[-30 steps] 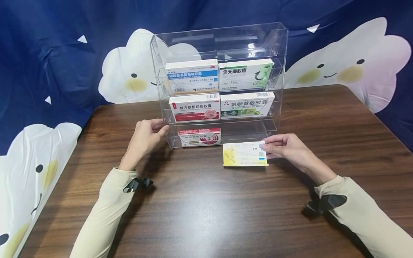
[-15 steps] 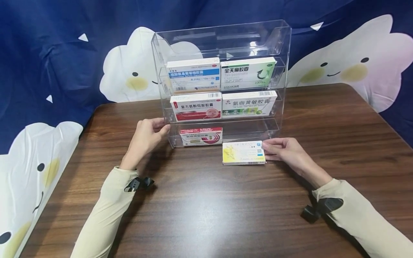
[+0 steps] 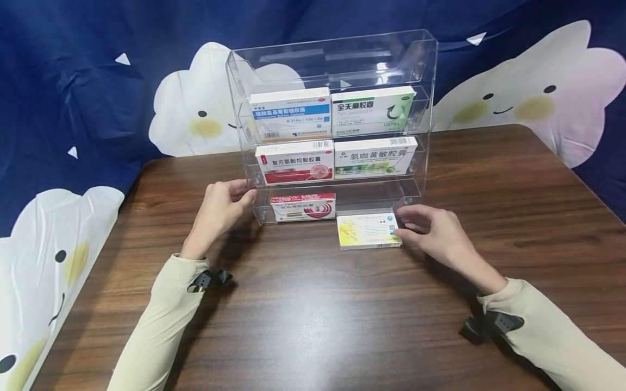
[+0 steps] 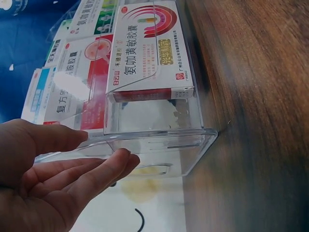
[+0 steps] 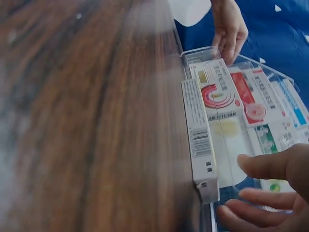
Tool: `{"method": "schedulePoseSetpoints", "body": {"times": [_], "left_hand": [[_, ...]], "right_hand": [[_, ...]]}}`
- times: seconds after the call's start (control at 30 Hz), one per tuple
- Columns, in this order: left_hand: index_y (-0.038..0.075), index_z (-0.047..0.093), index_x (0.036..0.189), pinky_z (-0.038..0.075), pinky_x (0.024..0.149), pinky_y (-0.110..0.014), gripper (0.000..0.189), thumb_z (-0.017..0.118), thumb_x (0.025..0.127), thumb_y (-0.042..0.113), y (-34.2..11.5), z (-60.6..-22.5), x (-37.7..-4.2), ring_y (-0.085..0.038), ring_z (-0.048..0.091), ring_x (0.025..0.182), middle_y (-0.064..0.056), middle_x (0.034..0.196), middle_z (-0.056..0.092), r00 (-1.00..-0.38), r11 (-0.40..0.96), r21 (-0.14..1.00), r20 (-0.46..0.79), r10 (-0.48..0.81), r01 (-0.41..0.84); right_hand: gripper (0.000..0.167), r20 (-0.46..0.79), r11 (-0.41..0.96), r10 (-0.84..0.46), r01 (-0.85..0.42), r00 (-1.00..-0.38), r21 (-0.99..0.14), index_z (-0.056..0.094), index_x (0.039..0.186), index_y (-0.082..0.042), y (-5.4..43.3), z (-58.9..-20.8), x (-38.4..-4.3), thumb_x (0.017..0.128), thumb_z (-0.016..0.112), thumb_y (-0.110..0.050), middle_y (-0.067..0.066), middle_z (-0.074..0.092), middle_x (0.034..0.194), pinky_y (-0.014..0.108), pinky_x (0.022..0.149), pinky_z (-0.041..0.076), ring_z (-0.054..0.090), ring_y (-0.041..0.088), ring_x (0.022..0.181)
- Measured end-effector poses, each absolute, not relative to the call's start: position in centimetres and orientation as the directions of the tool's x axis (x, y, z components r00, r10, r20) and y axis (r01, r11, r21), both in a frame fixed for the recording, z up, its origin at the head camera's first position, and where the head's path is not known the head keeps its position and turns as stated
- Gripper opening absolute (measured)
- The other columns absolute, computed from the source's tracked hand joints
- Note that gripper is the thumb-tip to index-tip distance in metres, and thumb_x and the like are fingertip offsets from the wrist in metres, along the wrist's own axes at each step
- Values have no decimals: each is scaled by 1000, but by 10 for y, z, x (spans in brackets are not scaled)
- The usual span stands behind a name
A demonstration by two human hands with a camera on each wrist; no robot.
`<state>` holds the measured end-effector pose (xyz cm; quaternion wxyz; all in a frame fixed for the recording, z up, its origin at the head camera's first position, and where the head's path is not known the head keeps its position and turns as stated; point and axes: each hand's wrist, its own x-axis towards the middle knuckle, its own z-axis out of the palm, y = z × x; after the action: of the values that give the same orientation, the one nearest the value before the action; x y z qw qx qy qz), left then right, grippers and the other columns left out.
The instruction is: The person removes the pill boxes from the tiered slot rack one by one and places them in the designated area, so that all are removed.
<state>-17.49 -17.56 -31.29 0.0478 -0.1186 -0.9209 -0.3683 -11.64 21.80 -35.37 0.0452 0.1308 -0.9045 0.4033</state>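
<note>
A clear tiered rack (image 3: 376,191) holds medicine boxes. My left hand (image 3: 218,216) grips its left side panel, thumb on one face and fingers on the other in the left wrist view. A yellow-and-white medicine box (image 3: 369,231) sits at the front of the bottom tier, right half, label tilted upward; its barcode side shows in the right wrist view. My right hand (image 3: 437,233) is at the box's right end, thumb and fingers spread apart. Nothing shows between them in the right wrist view. Left of that box, a red-and-white medicine box (image 3: 304,208) stands in the bottom tier.
The middle tier holds a red-banded box (image 3: 297,164) and a green-and-white box (image 3: 374,158). Above them stand a blue-banded box (image 3: 290,117) and a green-cornered box (image 3: 370,113). A blue cloud-print curtain (image 3: 342,16) hangs behind the brown wooden table (image 3: 293,304).
The yellow-and-white box has shifted slightly back toward the rack. My right hand has let go of it, its fingers spreading. My left hand stays at the rack's side.
</note>
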Motion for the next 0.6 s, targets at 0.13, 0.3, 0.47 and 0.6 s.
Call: {"method": "schedulePoseSetpoints", "body": {"times": [0.13,0.3,0.47,0.6], "left_hand": [[-5,65,119,53,88,-42,32,60,94,13,-177,-312,-175,-29,67,101,-19,111,68,-967,704,663,178,183,255],[-6,64,120,52,89,-43,32,60,94,12,-179,-311,-175,-30,67,102,-20,112,68,-967,705,661,178,183,255],[-6,64,119,52,89,-43,32,60,94,12,-178,-313,-175,-30,66,102,-20,111,68,-965,698,666,179,190,261],[-6,64,119,52,90,-42,32,61,93,11,-177,-314,-176,-28,66,104,-20,110,68,-965,695,669,182,189,262]], "right_hand": [[34,399,680,-373,-539,-838,-497,71,102,2,209,-353,-120,70,83,-1,18,69,106,44,83,54,67,34,95],[36,381,662,-572,-683,-726,-307,70,107,3,199,-352,-124,73,81,-3,21,66,114,50,85,52,64,39,103],[34,346,641,-643,-727,-684,-247,70,107,3,194,-353,-125,74,81,-3,21,66,113,49,84,53,64,37,102],[29,337,642,-650,-729,-681,-235,72,103,2,193,-354,-124,75,80,-3,19,67,110,48,83,53,64,35,100]]}}
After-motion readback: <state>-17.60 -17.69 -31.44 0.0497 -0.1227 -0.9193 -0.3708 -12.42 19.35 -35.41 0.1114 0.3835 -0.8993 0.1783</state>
